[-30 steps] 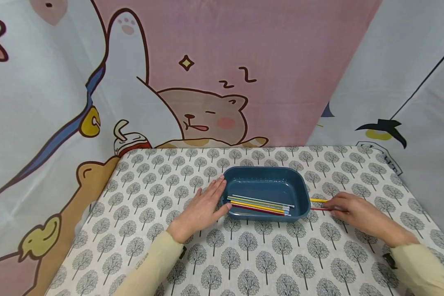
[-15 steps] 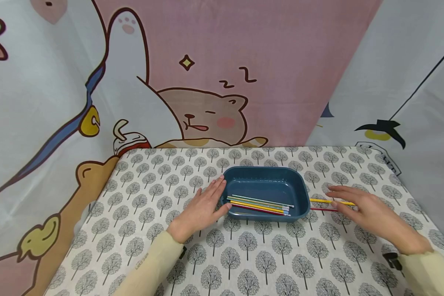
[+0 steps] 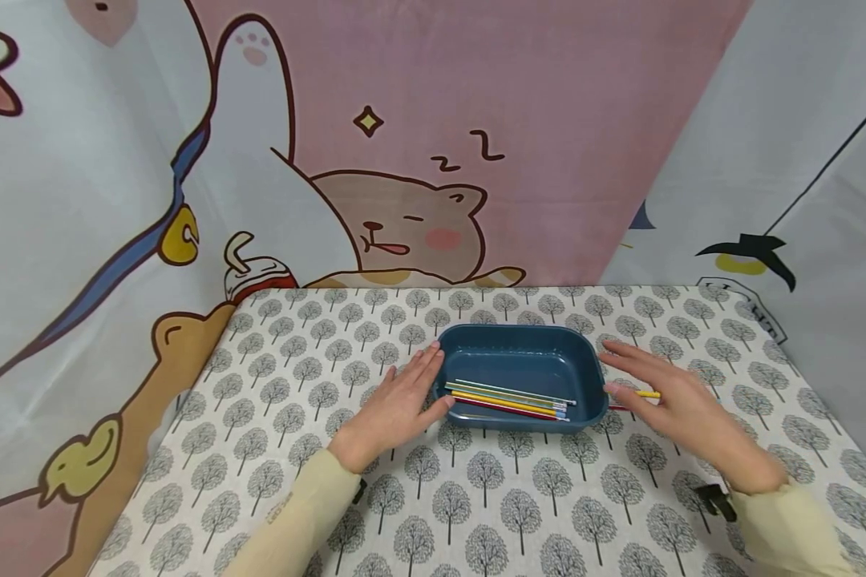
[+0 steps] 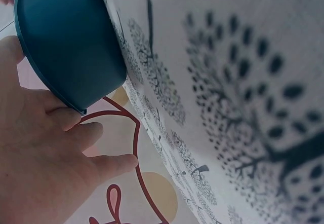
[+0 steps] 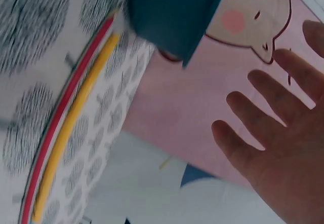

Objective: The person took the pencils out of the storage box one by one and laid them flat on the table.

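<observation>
A dark blue rectangular tray stands mid-table, with several pencils in a row along its near side. My left hand rests against the tray's left end, fingers loosely extended, touching the rim in the left wrist view. On the other side, my right hand is spread by the tray's right end, holding nothing; whether its fingertips touch the rim is unclear. Beneath it, partly hidden, lie a yellow pencil and a red pencil. The right wrist view shows both pencils side by side on the cloth, outside the tray.
A white tablecloth printed with grey trees covers the table. Behind its far edge hangs a pink and white cartoon curtain, which also closes off both sides.
My right hand has let go of the pencils at the tray's right, opened, and moved left to the tray's end. The left hand and the tray have stayed in place.
</observation>
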### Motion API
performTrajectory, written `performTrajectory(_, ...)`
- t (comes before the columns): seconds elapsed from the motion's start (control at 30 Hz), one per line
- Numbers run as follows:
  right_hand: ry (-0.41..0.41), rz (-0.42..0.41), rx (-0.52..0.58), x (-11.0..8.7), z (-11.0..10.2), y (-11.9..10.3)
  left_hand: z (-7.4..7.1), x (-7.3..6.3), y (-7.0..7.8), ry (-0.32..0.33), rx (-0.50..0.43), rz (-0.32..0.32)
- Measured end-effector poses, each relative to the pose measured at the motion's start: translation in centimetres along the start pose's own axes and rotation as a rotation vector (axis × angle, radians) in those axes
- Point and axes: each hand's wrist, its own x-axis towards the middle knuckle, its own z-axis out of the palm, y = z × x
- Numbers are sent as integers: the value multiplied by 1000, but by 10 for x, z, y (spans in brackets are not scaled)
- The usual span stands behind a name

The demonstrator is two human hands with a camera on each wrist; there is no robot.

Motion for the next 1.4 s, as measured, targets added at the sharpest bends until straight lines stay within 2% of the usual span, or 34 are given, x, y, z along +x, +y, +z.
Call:
performTrajectory(0.2, -36, -6, 87, 13, 18, -14, 0, 1, 0, -6, 12, 0)
performTrajectory(0.43, -63, 12, 134, 26, 36, -25, 0, 0, 0, -2, 9, -1)
performTrajectory(0.63, -92, -5, 164, 39, 52, -32, 1, 0, 0, 2, 7, -2)
performTrajectory(0.87, -121, -25, 152, 53, 67, -39, 0, 0, 0, 8, -5, 1)
performTrajectory(1.4, -204, 25, 149, 78, 93, -44, 1, 1, 0, 2, -20, -9)
